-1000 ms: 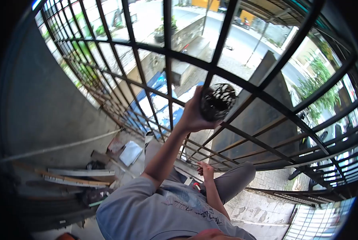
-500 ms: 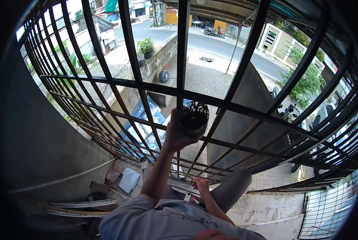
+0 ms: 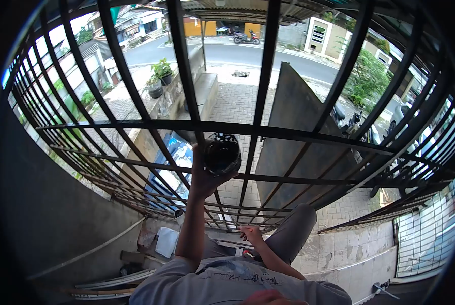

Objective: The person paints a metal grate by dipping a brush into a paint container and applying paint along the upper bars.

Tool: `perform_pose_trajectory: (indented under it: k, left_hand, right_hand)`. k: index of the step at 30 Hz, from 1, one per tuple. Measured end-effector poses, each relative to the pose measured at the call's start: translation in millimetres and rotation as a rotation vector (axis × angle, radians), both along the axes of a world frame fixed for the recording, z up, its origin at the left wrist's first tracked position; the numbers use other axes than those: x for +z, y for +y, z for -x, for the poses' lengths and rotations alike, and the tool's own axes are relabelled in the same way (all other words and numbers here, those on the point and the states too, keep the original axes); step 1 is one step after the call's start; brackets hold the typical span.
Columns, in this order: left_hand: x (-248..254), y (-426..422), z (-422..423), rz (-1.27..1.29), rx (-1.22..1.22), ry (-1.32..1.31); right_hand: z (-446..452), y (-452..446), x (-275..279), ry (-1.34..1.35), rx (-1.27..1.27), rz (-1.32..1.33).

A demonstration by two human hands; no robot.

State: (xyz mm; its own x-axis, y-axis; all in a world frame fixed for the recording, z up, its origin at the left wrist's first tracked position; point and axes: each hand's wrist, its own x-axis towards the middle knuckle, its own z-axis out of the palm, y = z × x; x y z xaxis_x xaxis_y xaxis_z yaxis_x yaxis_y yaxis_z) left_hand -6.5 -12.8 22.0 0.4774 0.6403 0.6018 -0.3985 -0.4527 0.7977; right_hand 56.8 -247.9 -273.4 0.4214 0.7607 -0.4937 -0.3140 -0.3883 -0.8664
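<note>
My left hand [image 3: 205, 179] is raised in front of the dark metal bars [image 3: 227, 126]. Its fingers are wrapped round a see-through cup [image 3: 222, 154], whose inside is coated with black, paint-like liquid and whose rim is speckled. The cup is close to a horizontal bar, but I cannot tell if they touch. Lower down, my right hand [image 3: 251, 235] is over my lap near my bent knee [image 3: 305, 218]. Its fingers are loosely stretched out, and nothing shows in them.
Bars curve across the whole view. Beyond them stand a dark metal panel [image 3: 301, 132], potted plants [image 3: 161, 71], a blue-and-white object [image 3: 169, 165] and a motorbike [image 3: 246, 37] by the road. Below left lie a white folded item [image 3: 166, 242] and long strips [image 3: 110, 281].
The view has turned, so the bars and street sit differently in it. My left hand, still round the cup, appears farther left. My right hand stays over my lap.
</note>
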Motion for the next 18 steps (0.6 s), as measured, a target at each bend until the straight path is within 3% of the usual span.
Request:
perform_pose_trajectory:
  k: [6, 8, 9, 13, 18]
  left_hand:
    - [0, 9, 8, -0.071, -0.01, 0.117]
    - [2, 13, 11, -0.257, 0.091, 0.186]
    - [8, 6, 12, -0.058, 0.02, 0.19]
    - [9, 9, 13, -0.085, 0.018, 0.106]
    - [-8, 27, 12, 0.206, -0.269, 0.189]
  right_hand:
    - [1, 3, -26, -0.034, 0.008, 0.01]
    - [2, 4, -36, -0.021, 0.018, -0.015]
    - [2, 4, -37, -0.021, 0.007, -0.021]
    - [1, 4, -35, -0.048, 0.033, -0.014]
    - [3, 4, -27, -0.024, 0.023, -0.009]
